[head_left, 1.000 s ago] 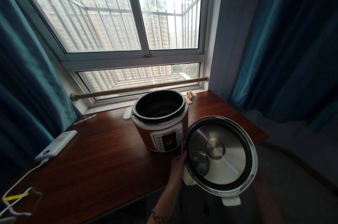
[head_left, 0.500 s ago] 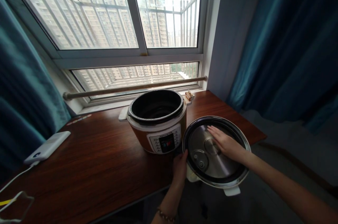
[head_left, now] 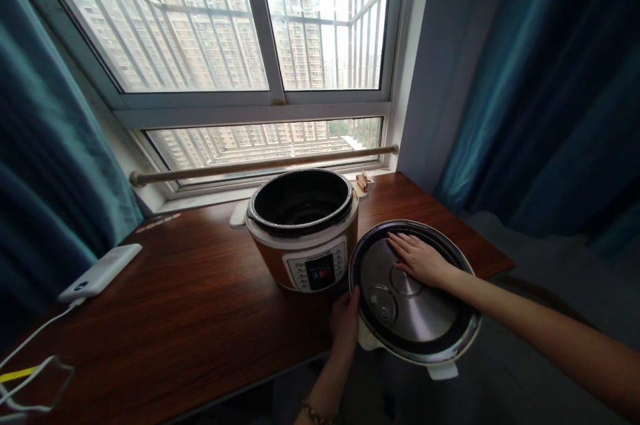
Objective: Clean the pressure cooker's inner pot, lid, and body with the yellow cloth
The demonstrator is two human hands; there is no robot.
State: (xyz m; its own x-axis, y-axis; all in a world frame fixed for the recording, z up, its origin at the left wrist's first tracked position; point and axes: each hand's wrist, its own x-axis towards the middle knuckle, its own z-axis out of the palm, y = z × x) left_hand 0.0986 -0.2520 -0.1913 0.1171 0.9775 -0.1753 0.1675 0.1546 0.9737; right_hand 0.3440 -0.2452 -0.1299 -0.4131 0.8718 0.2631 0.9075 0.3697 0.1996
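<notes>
A round cooker lid (head_left: 425,318) is held with its metal inner side up, over the table's front right edge. My left hand (head_left: 345,318) grips the lid's left rim, thumb on top, the other fingers partly hidden beneath. My right hand (head_left: 417,258) lies with its fingers spread on the upper part of the metal face; whether anything is under the palm is hidden. Left of the lid stands the brown and white cooker (head_left: 300,238), its top open, showing a dark inner pot (head_left: 303,201) and a lit front panel (head_left: 320,270).
A white power bank (head_left: 100,271) with a cable lies on the wooden table (head_left: 200,318) at the left. A small brown item (head_left: 363,181) is behind the cooker. A window, a rail (head_left: 265,165) and blue curtains surround the table.
My right hand has moved slightly left and up across the lid's inner face, and its fingers are more spread. The whole view has shifted a little.
</notes>
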